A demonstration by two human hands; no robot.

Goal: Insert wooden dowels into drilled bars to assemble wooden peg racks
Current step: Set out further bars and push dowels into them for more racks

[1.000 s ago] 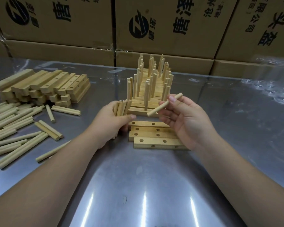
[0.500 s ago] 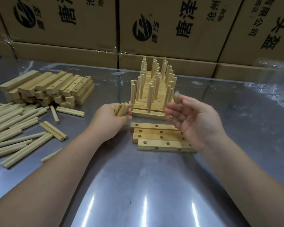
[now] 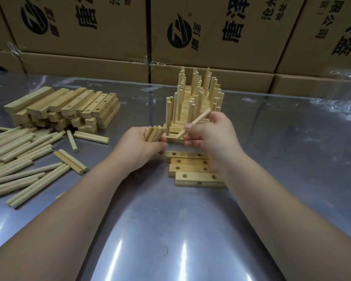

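- The single dowel (image 3: 193, 125) was in the right hand (image 3: 213, 136), pinched between the thumb and the fingers. It was tilted, with its low end to the left, just above the near bar of the row of finished racks (image 3: 193, 106).
- One second before, this hand had held the same dowel with the palm turned up. Half a second before, the hand was blurred in motion. Now it was turned over, and the low end pointed down toward the near bar.
- From this we judged that the dowel was being aimed at a free hole and was not yet seated. We could not tell which hole.
- The left hand (image 3: 144, 151) gripped a bundle of dowels (image 3: 153, 133) just left of the racks, almost in the same place as before.
- Nearer to us, a few drilled bars (image 3: 193, 171) lay flat with empty holes, partly hidden under the right wrist.
- At the far left was a stack of bars (image 3: 69, 106), and many loose dowels (image 3: 18, 159) lay in front of it.
- All of this stood on a shiny metal table (image 3: 170, 230) that reflected the lamps. Printed cardboard boxes (image 3: 211, 27) closed the far side.
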